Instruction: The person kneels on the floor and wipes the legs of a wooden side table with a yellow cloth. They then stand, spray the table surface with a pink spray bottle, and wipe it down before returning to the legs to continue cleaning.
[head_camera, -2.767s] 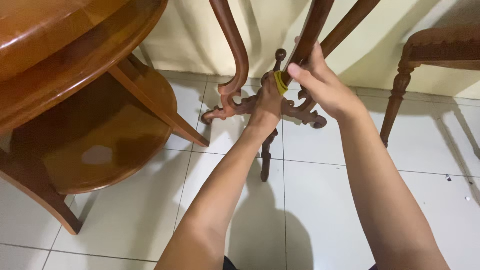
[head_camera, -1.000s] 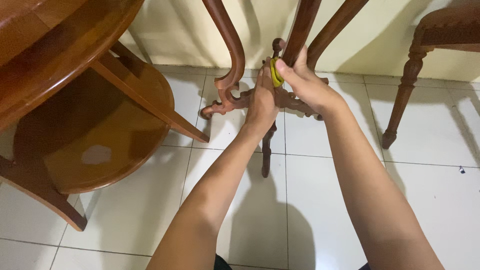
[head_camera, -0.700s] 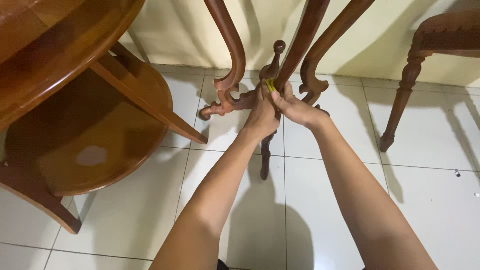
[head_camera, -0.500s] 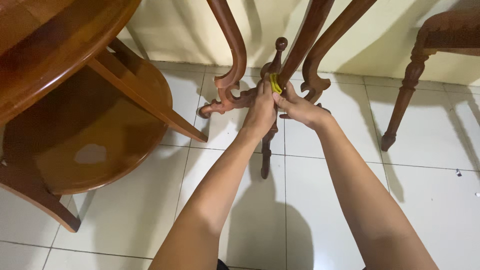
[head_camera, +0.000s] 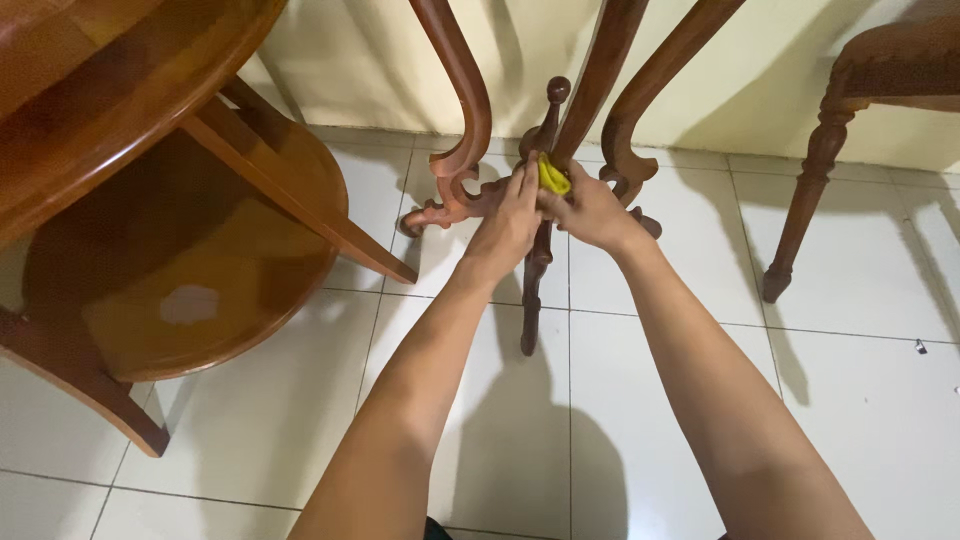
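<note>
Reaching forward from the bottom of the view, both bare arms meet at the carved base of a dark wooden stand, where its curved legs join low over the white tiled floor. Between the two hands sits a small yellow cloth, pressed against the central joint of the stand just below a turned finial. The right hand has its fingers closed on the cloth, pinching it from the right side. The left hand is curled with its fingertips touching the cloth's left edge and its palm lying against the carved crosspiece (whether it truly grips the cloth or only steadies the wood cannot be told). One scrolled leg rises to the left of the hands, two more rise just to the right. A round two-tier wooden table fills the left side, well apart from the hands, and a turned chair leg stands near the cream wall at right
</note>
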